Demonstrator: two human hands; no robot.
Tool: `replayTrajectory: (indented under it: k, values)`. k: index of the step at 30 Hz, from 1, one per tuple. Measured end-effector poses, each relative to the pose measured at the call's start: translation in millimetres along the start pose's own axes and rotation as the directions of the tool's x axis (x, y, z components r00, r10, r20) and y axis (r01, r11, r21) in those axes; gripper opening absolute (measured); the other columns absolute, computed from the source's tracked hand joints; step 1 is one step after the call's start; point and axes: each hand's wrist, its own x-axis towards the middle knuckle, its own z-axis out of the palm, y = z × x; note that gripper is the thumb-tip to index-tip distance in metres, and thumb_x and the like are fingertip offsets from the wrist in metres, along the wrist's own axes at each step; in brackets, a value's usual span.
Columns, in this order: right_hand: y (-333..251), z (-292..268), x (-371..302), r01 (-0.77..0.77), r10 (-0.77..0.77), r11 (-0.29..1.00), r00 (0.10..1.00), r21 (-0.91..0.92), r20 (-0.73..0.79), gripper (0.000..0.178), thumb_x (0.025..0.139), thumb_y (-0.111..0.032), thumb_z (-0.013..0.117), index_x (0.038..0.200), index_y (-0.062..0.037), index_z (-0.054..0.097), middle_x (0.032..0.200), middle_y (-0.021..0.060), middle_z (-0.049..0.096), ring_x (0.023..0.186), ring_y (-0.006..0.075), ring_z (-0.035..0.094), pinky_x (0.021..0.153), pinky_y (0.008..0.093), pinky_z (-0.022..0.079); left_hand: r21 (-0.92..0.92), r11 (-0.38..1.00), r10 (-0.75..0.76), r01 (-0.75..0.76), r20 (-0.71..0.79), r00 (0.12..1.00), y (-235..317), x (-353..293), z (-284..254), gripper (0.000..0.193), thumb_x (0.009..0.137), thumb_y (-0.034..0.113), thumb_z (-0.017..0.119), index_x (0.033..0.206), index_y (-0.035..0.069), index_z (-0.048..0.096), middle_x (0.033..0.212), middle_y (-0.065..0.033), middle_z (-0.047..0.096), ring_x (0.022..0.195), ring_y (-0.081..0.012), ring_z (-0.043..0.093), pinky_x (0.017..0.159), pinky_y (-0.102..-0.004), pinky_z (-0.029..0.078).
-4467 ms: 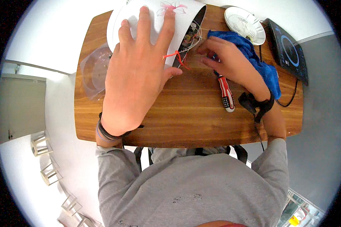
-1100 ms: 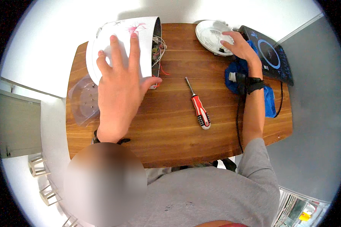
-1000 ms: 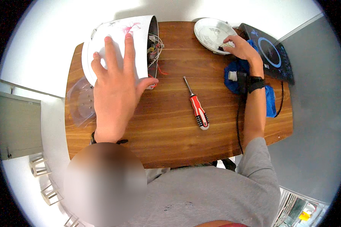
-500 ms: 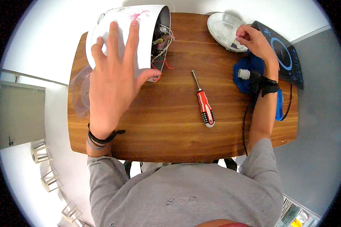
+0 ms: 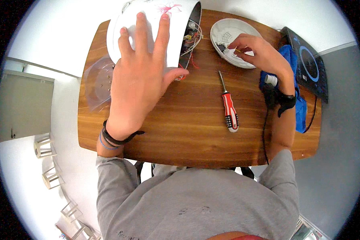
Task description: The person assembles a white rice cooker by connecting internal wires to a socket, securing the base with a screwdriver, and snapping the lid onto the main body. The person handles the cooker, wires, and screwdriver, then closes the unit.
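Note:
My left hand (image 5: pixel 138 80) lies spread flat on a white appliance housing (image 5: pixel 128 36) with a pink flower print, resting on its side at the back left. The housing's open end faces right and shows a bundle of wires (image 5: pixel 193 38), white, red and yellow. Over a round white plastic cover (image 5: pixel 224 30) at the back right hovers my right hand (image 5: pixel 262 54), its fingers curled together. A small yellowish bit shows between those fingers, too small to name. Between the hands, a red and white screwdriver (image 5: pixel 229 110) lies with its tip pointing away from me.
A clear plastic bag (image 5: pixel 98 84) with small screws lies left of the housing. A black induction cooktop (image 5: pixel 308 64) stands at the right edge beside blue cloth (image 5: pixel 301 112). Near my right wrist are a black plug (image 5: pixel 271 94) with a white end and a black cable (image 5: pixel 265 136).
My right hand has shifted over the cover, its fingers reaching further left and less tightly bunched. The whole view has moved slightly; my left hand stays on the housing.

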Motion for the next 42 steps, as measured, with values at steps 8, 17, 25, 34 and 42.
replayTrajectory:
  k: [8,17,25,34,42]
  values:
    - [-24,4,4,-0.067,0.055,0.988,0.994,0.139,0.090,0.020,0.101,-0.003,0.072,0.120,0.0011,0.074,0.104,0.0135,0.080,0.098,0.0265,0.079,0.088,0.0363,0.061,-0.040,0.998,0.044,-0.045,-0.029,0.999,-6,-3,-3,0.112,0.085,0.061,0.079,0.176,0.020,0.028,0.172,-0.0227,0.040,0.142,-0.0574,0.049,0.099,-0.0544,0.065]
    - [-22,9,5,0.137,-0.137,0.990,0.990,-0.022,0.015,0.022,0.099,0.001,0.065,0.119,-0.0003,0.075,0.105,0.0152,0.081,0.097,0.0284,0.079,0.089,0.0384,0.061,-0.057,0.998,-0.007,0.007,-0.007,1.000,-5,-3,-6,0.102,0.091,0.052,0.081,0.174,0.022,0.031,0.170,-0.0207,0.043,0.140,-0.0527,0.055,0.105,-0.0533,0.061]
    - [-40,12,6,0.117,-0.118,0.992,0.993,0.056,0.024,0.021,0.098,-0.002,0.069,0.117,-0.0014,0.079,0.106,0.0157,0.081,0.098,0.0306,0.078,0.089,0.0393,0.061,0.009,0.999,0.031,-0.032,0.129,0.991,-14,11,3,0.115,0.097,0.071,0.065,0.177,0.005,0.014,0.169,-0.0409,0.031,0.147,-0.0643,0.044,0.101,-0.0539,0.064]
    - [-42,17,7,0.103,-0.102,0.993,0.995,0.051,-0.022,0.019,0.101,-0.007,0.074,0.118,-0.0034,0.081,0.110,0.0161,0.081,0.097,0.0322,0.078,0.087,0.0405,0.062,-0.041,0.998,-0.037,0.039,0.051,0.998,4,8,18,0.104,0.102,0.059,0.068,0.172,-0.005,0.024,0.169,-0.0437,0.029,0.151,-0.0654,0.038,0.106,-0.0473,0.062]
    - [-50,20,7,0.075,-0.076,0.997,0.997,0.007,0.029,0.025,0.104,-0.007,0.070,0.127,-0.0052,0.078,0.117,0.0185,0.079,0.102,0.0360,0.077,0.090,0.0424,0.061,-0.071,0.997,0.005,-0.002,0.052,0.999,0,3,11,0.102,0.103,0.051,0.072,0.171,-0.007,0.024,0.166,-0.0481,0.028,0.149,-0.0698,0.037,0.114,-0.0527,0.056]
